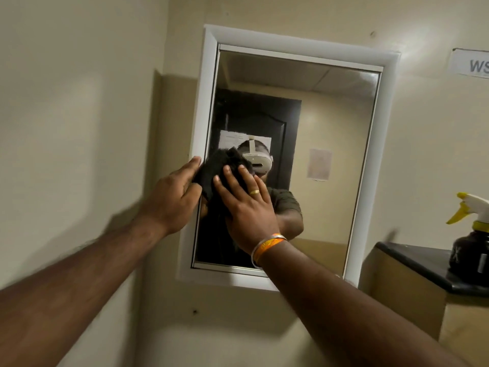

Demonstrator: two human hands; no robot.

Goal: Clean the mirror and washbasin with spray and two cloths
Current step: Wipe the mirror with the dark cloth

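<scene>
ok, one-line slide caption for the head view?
Both hands press a black cloth against the white-framed mirror; spray bottle on ledge.

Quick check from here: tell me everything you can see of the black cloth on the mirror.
The cloth is black, soft and fuzzy-looking, bunched rather than spread flat. It sits against the lower left part of the mirror glass, close to the white frame. The right hand presses it to the glass with straight fingers laid over it. The left hand touches its left edge, fingertips reaching the frame. Much of it is hidden under the hands.
</scene>
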